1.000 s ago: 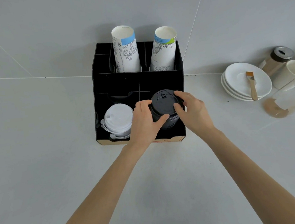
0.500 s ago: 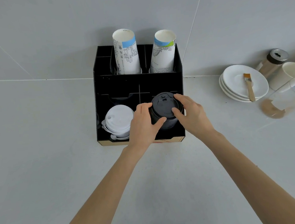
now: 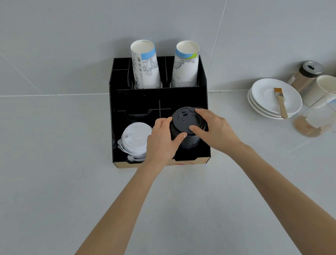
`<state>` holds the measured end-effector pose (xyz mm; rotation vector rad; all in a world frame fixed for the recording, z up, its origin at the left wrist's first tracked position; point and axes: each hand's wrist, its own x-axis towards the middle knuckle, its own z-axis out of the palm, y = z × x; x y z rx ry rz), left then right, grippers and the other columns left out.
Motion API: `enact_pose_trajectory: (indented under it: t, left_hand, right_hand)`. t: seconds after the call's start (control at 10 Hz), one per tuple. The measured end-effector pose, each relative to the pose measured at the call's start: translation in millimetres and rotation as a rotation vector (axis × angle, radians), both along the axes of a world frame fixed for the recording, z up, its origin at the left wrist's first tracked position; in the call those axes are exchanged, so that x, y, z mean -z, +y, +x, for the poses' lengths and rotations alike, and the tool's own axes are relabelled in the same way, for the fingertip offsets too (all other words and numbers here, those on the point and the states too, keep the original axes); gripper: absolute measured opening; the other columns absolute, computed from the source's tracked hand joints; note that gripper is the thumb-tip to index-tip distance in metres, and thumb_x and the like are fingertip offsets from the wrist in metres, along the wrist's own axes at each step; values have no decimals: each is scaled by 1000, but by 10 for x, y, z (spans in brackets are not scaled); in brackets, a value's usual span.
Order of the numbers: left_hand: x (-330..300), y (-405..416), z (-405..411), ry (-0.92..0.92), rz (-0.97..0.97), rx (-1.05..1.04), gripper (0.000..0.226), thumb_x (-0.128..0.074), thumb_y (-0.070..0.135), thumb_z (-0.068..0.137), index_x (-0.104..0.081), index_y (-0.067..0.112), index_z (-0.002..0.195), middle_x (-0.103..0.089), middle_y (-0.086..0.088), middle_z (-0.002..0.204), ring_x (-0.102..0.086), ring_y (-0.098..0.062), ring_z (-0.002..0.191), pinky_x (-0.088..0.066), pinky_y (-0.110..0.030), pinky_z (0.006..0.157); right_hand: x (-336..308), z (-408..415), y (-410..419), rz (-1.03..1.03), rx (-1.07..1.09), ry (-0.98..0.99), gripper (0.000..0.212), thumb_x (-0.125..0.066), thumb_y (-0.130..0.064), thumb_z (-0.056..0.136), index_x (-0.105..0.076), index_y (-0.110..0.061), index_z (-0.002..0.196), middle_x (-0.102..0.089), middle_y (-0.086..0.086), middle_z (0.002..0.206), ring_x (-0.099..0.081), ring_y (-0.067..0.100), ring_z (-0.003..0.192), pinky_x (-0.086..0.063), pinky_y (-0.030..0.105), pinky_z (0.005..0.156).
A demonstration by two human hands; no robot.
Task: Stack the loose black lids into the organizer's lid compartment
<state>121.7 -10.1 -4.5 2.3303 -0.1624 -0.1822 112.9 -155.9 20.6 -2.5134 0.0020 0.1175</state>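
A stack of black lids stands in the front right compartment of the black organizer. My left hand grips the stack's left side, thumb on its front. From the right, my right hand holds the same stack, with fingers over the top lid's rim. A stack of white lids fills the front left compartment. The bottom of the black stack is hidden by my hands and the compartment wall.
Two stacks of paper cups stand in the organizer's back compartments. To the right lie stacked white saucers with a small brush, a shaker jar, a white cup and a clear glass container.
Both hands stay on the black lid stack; my right thumb has shifted slightly onto the top lid. The stack sits a little deeper in its compartment.
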Motion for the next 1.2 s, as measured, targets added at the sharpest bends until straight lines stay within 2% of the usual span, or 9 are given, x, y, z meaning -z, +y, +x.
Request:
enact_pose_trajectory:
  t: [0.4,0.7,0.9,1.1,1.2]
  left_hand:
    - [1,29,31,42,-30,49,57,-59,28,82,-34,14,131,-38,-10,135,-47,-26,119,-42,-50,100]
    - [-26,51,43,41,-46,87,60,-59,26,83,-31,13,134,-36,-9,138,-45,-24,121,-40,-35,98]
    - [-107,116,72,32,-1,106,65,-57,28,84,-23,11,137,-28,-10,146,-32,-25,132,-34,-40,108]
    - [-310,269,212,-49,145,141,67,-50,34,87,-16,9,139,-17,-13,153,-15,-27,141,-21,-47,115]
    - [-547,348,299,-106,284,142,67,-45,37,89,-11,9,140,-11,-13,154,-9,-30,142,-13,-52,116]
  right_hand:
    - [112,-89,30,18,48,-32,60,-54,-33,86,-29,-11,136,-36,6,146,-35,24,132,-33,37,107]
    - [134,-109,46,52,76,-45,62,-56,-34,85,-29,-11,136,-35,7,145,-34,24,132,-33,36,107]
    - [48,-120,39,49,74,-51,61,-53,-36,85,-27,-17,137,-23,4,152,-23,22,138,-25,41,113]
    - [-155,-24,14,-126,15,-49,66,-52,-41,85,-20,-21,139,-12,4,155,-5,22,143,-7,45,116]
    - [-376,49,3,-222,-4,-21,67,-51,-41,85,-17,-22,140,-8,4,155,1,24,143,-1,50,116]
